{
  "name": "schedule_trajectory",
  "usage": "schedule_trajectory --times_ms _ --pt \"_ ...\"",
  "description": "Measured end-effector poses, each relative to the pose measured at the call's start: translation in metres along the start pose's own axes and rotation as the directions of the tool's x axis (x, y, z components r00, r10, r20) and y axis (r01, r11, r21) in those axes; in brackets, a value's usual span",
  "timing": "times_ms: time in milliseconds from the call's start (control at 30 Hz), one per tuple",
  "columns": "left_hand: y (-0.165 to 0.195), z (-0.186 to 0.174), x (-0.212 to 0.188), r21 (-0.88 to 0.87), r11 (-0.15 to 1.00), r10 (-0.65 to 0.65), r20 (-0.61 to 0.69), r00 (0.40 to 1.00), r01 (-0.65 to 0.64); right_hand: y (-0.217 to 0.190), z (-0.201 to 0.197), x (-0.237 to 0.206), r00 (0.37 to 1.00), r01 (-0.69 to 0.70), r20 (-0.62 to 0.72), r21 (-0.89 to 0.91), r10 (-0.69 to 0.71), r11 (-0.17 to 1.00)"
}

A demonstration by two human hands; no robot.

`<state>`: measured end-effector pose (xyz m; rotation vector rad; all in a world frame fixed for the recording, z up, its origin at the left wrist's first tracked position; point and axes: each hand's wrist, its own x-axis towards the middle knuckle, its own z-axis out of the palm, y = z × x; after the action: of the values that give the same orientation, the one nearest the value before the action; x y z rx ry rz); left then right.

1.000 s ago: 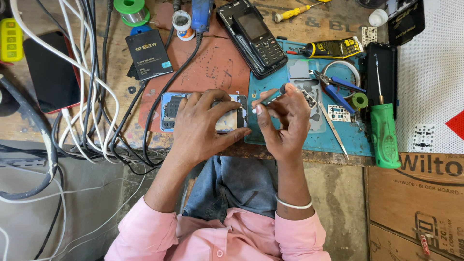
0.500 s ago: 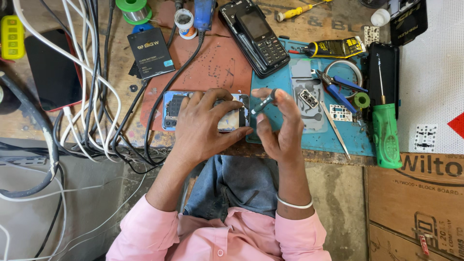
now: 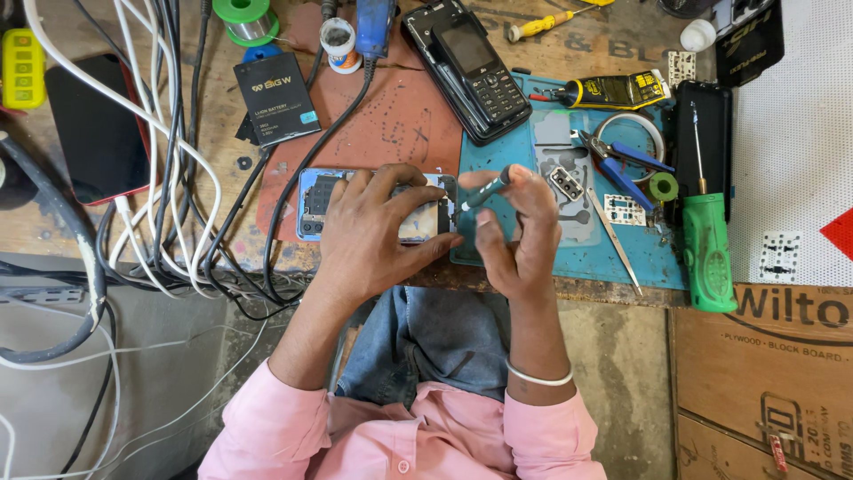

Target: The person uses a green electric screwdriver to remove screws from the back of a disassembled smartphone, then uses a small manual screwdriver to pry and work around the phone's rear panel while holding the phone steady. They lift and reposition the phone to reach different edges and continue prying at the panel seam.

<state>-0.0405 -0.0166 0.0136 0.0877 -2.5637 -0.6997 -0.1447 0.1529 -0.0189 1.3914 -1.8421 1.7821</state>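
The left hand (image 3: 378, 227) lay flat over the opened phone (image 3: 373, 206), fingers spread and pressing it to the table near the front edge, its grip clamped on the phone body. The right hand (image 3: 515, 233) held a small screwdriver (image 3: 486, 188) pinched between thumb and fingertips, grip closed on the shaft, tip pointed at the phone's right end. In my judgement the step would go best with the left hand kept firm so that the phone could not slide, and the driver held square to the screw with light pressure; the tip's seat could not be made out.

Toward the left edge lay a red-edged dark slab (image 3: 96, 132) and a tangle of cables (image 3: 169, 178), some running close by the phone. Behind the phone sat a black battery (image 3: 275, 98) and a keypad phone (image 3: 466, 67). On the blue mat (image 3: 569, 253), to the right, lay a small metal part (image 3: 566, 182), blue-handled pliers (image 3: 626, 164), tweezers (image 3: 613, 240) and a green-handled tool (image 3: 706, 253). The cables and loose parts crowded the working space; a careless elbow might have shifted them.
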Motion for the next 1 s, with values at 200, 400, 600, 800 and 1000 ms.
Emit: schedule_trajectory --times_ms 200,400,600,800,1000 --pt "0.004 0.010 0.002 -0.017 1.000 0.020 -0.008 1.000 -0.020 -0.001 0.003 0.000 1.000 0.001 0.010 0.030 -0.002 1.000" --pt "0.008 0.020 0.005 -0.075 0.997 -0.016 0.038 0.999 0.019 -0.006 0.006 0.006 1.000 -0.008 -0.011 0.085 0.009 0.996" --pt "0.011 0.026 0.005 -0.067 0.988 -0.136 0.022 0.990 0.137 -0.012 0.003 0.013 0.992 0.128 0.008 -0.209 -0.129 0.970" --pt "0.016 0.035 0.007 -0.040 0.981 -0.192 -0.060 0.980 0.190 -0.005 0.007 0.001 0.997 -0.024 -0.072 -0.091 0.017 0.996" --pt "0.009 0.019 0.000 -0.085 0.996 -0.033 -0.020 0.999 0.031 -0.009 0.006 0.005 0.995 0.079 -0.038 -0.193 -0.088 0.978"
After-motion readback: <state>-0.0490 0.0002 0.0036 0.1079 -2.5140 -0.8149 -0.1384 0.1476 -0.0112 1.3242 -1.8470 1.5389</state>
